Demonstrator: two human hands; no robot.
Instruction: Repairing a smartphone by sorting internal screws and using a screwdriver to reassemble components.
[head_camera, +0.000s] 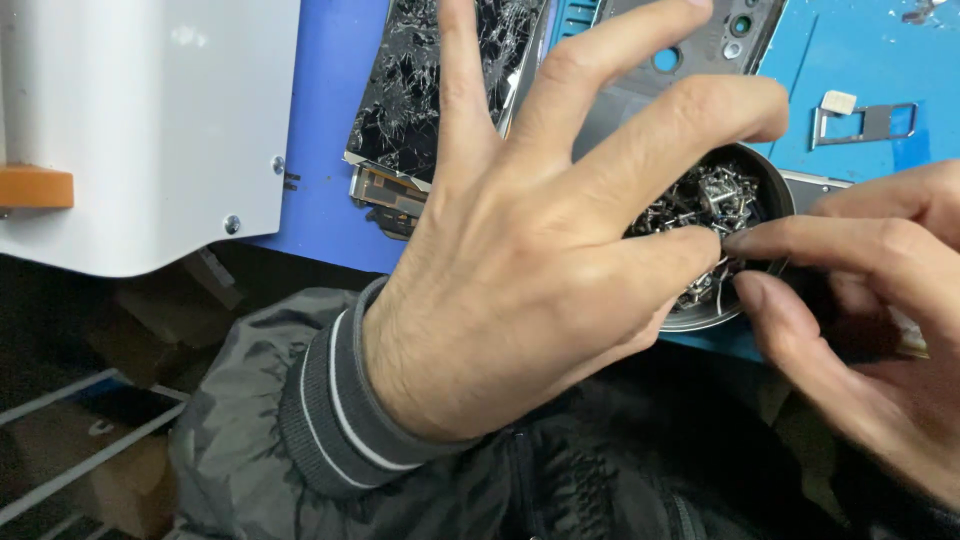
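Your left hand (510, 250) is spread wide over the small round metal dish (745, 245) of tiny screws (705, 200), its fingers fanned apart and clamped on nothing; the thumb lies along the dish's near-left rim. Your right hand (860, 300) comes in from the right with forefinger and thumb drawn close together at the dish's near edge, just where your left thumb tip ends. Whether a screw is already pinched between them you cannot tell, because the fingertips hide the spot.

To pick cleanly, it seems best to keep the left hand steadying the dish so it does not slide on the blue tabletop (850, 60), and to take one screw from the loose edge of the heap rather than digging into the tangle. The fine wire looping out over the near rim could drag others with it.

The screws sit heaped in the dish right under your left fingers and just to the left of your right grip. Beyond, on the far side, lie a cracked phone screen (430, 80), a grey phone back cover (680, 60) and a small card tray (865, 120).
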